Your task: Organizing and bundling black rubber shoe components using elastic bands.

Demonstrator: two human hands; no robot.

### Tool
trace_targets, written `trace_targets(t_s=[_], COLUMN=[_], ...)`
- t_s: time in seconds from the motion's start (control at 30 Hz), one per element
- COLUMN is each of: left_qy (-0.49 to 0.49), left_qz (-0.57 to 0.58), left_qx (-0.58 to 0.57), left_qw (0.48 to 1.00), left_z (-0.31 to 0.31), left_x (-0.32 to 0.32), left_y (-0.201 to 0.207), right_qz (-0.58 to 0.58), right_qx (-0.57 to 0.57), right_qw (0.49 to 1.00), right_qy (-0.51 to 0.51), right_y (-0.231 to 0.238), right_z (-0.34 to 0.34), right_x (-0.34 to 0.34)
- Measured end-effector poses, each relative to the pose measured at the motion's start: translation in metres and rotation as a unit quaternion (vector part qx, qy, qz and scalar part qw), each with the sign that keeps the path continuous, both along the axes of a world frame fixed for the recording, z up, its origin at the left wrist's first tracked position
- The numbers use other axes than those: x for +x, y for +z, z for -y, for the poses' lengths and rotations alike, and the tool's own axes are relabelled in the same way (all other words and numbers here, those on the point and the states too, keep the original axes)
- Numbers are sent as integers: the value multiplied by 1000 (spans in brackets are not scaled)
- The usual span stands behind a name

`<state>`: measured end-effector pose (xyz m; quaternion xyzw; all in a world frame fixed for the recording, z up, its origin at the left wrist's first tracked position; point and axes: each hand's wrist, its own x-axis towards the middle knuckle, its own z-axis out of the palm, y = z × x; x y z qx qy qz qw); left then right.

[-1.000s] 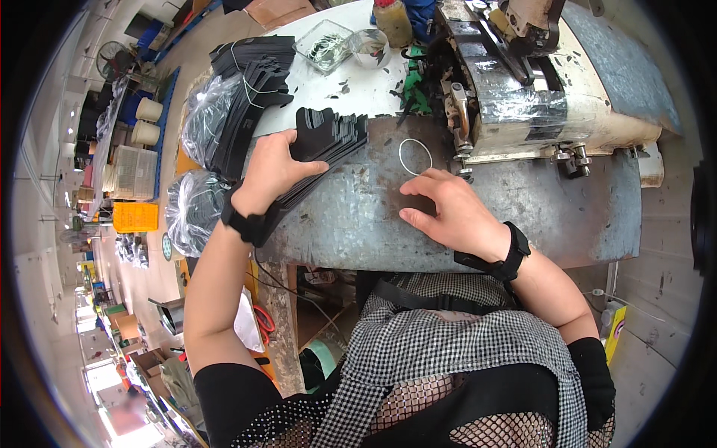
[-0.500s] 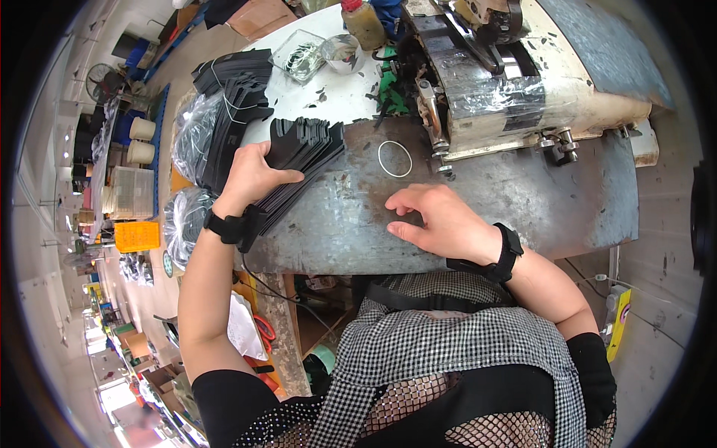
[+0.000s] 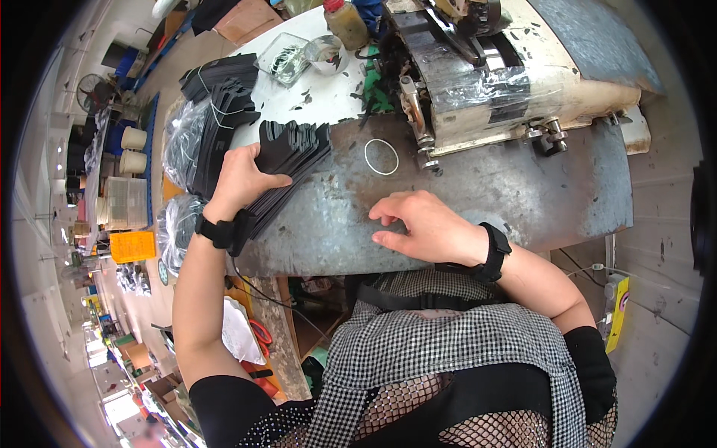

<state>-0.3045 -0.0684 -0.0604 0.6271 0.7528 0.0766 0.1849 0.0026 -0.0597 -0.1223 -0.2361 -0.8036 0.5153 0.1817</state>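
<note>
A fanned stack of thin black strips (image 3: 299,153) lies on the left part of the metal tabletop. My left hand (image 3: 243,179) grips its left side, with the thumb stretched across the strips and some fingertips hidden. Near the table's front edge, my right hand (image 3: 426,228) is held over the bare metal. Its fingers are half bent, the thumb apart from them, and nothing shows between. Beyond it a pale elastic band (image 3: 382,157) lies in a loose ring. Further black strips bound with a band (image 3: 224,112) sit left of the stack.
A cream machine (image 3: 515,104) with metal fittings takes up the table's back right. Toward the back are a clear tray (image 3: 284,60) of bands, a clear cup (image 3: 326,54) and a red-capped bottle (image 3: 346,26). Clear plastic bags (image 3: 179,231) crowd the left edge.
The whole view has shifted a little, so the table and its things sit further left. Both hands keep nearly the same pose, the left on the stack and the right over the table.
</note>
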Motion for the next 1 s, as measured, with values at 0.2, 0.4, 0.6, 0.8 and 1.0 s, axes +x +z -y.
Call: trace_targets(t_s=[0.2, 0.4, 0.6, 0.8, 1.0], left_qy=[32, 6, 62, 36, -8], left_qz=[58, 42, 91, -28, -69], left_qx=[-20, -12, 4, -8, 1], left_qw=[998, 999, 994, 999, 998], left_z=[-2, -1, 5, 0, -1], left_x=[-12, -9, -30, 0, 2], left_y=[9, 10, 25, 25, 0], right_qz=[9, 40, 6, 6, 6], right_qx=[18, -17, 14, 9, 28], right_qw=[1000, 999, 1000, 1000, 999], right_qy=[3, 23, 7, 29, 24], right_y=[0, 9, -1, -1, 0], right_z=[2, 2, 4, 8, 8], right_x=[1, -1, 3, -3, 3])
